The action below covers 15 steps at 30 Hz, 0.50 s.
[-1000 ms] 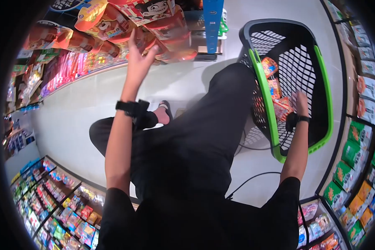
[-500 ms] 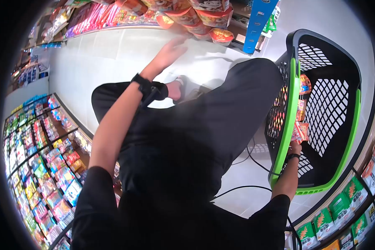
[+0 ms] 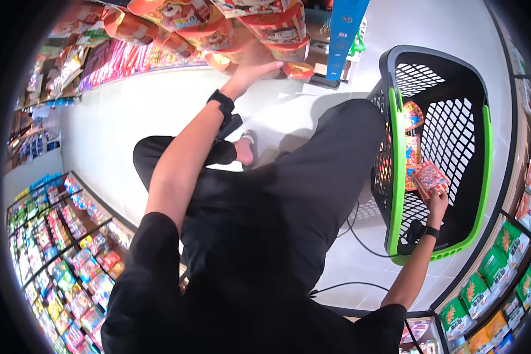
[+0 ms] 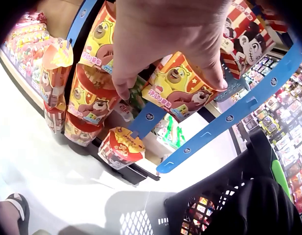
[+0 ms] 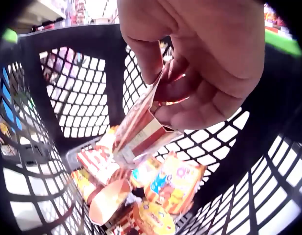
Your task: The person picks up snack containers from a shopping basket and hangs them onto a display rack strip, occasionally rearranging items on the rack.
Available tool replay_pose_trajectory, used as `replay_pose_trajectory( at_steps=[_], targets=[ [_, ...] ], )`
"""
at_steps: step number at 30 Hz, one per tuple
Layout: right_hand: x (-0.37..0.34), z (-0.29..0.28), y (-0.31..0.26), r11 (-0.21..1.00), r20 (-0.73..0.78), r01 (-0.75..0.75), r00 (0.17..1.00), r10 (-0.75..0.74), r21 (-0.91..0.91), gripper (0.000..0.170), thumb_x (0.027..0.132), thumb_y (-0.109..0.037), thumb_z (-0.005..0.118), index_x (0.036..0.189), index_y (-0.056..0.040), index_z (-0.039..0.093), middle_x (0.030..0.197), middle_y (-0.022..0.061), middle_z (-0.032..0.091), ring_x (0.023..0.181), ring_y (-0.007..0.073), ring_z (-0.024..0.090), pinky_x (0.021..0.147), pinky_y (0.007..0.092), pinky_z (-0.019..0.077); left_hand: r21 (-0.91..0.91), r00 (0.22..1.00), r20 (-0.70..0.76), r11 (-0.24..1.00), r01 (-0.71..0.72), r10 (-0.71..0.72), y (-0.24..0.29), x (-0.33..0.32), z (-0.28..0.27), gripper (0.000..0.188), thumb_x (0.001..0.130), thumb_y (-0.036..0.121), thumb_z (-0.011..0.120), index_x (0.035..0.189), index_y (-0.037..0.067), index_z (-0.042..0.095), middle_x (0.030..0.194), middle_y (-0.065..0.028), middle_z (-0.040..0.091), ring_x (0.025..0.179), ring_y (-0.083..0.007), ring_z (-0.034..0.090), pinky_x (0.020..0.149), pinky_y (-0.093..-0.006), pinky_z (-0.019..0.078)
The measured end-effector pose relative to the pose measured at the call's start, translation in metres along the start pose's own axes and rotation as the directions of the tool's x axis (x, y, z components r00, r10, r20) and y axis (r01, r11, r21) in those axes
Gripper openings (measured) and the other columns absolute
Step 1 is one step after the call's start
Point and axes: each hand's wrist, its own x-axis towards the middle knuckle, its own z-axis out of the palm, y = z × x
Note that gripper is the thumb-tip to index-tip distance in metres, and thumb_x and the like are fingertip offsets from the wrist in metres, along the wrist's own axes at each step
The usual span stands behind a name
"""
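My left hand (image 3: pixel 252 69) is up at a display of red snack cups (image 3: pixel 277 32). In the left wrist view its fingers and thumb are spread over a red cup with cartoon bears (image 4: pixel 182 90); the thumb overlaps the cup's right edge, and the nearest fingertip shows apart from its left side. My right hand (image 3: pixel 438 202) pinches a red-and-white striped paper carton (image 3: pixel 429 179) at its top edge, inside the black basket with a green rim (image 3: pixel 397 194). Below that carton, more snack packs and cups (image 5: pixel 173 186) lie at the basket's bottom.
A blue shelf strip (image 3: pixel 343 41) stands to the right of the cups. Shelves of green snack bags (image 3: pixel 475 292) line the right side, and small packets (image 3: pixel 71 265) fill the left. A black cable (image 3: pixel 348 284) runs across the floor below the basket.
My left hand dropped away from the cups, then rose back to them. My right hand, lower in the basket before, now shows the carton lifted higher inside it.
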Motion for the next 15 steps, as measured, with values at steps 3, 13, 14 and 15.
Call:
replay_pose_trajectory(
  at_steps=[3, 13, 14, 15],
  targets=[
    [-0.059, -0.010, -0.072, 0.974, -0.083, 0.150, 0.987, -0.138, 0.167, 0.023, 0.093, -0.020, 0.058, 0.106, -0.0008, 0.057, 0.096, 0.0055, 0.062, 0.082, 0.0082, 0.059, 0.065, 0.0230, 0.0489, -0.067, 0.995, 0.000, 0.993, 0.098, -0.098, -0.033, 0.012, -0.010, 0.075, 0.090, 0.029, 0.058, 0.148, 0.010, 0.015, 0.149, -0.0142, 0.029, 0.135, -0.0258, 0.033, 0.105, -0.0421, 0.0341],
    [-0.216, 0.007, -0.179, 0.865, -0.539, 0.500, 0.741, -0.401, 0.044, 0.027, 0.097, -0.019, 0.053, 0.112, 0.0040, 0.053, 0.102, 0.0092, 0.058, 0.089, 0.0140, 0.056, 0.079, 0.0289, 0.0499, -0.690, 0.962, 0.026, 0.692, 0.213, -0.271, -0.160, 0.082, -0.019, 0.046, 0.097, 0.037, 0.035, 0.134, 0.012, 0.044, 0.140, -0.0045, 0.046, 0.128, -0.0227, 0.042, 0.109, -0.0453, 0.0275],
    [-0.228, 0.016, -0.180, 0.833, -0.621, 0.545, 0.687, -0.376, 0.098, 0.027, 0.097, -0.019, 0.053, 0.109, 0.0050, 0.054, 0.100, 0.0096, 0.058, 0.089, 0.0145, 0.056, 0.079, 0.0284, 0.0496, -0.705, 0.970, 0.050, 0.679, 0.203, -0.239, -0.175, 0.093, -0.022, 0.046, 0.097, 0.036, 0.034, 0.135, 0.010, 0.044, 0.139, -0.0056, 0.047, 0.127, -0.0233, 0.044, 0.109, -0.0447, 0.0283],
    [-0.243, 0.019, -0.183, 0.840, -0.626, 0.540, 0.676, -0.390, 0.060, 0.027, 0.097, -0.020, 0.053, 0.107, 0.0054, 0.054, 0.097, 0.0093, 0.058, 0.087, 0.0141, 0.056, 0.077, 0.0277, 0.0494, -0.711, 0.970, 0.074, 0.670, 0.215, -0.233, -0.179, 0.097, -0.022, 0.047, 0.098, 0.036, 0.034, 0.135, 0.009, 0.043, 0.139, -0.0067, 0.048, 0.127, -0.0237, 0.045, 0.109, -0.0442, 0.0289]
  ],
)
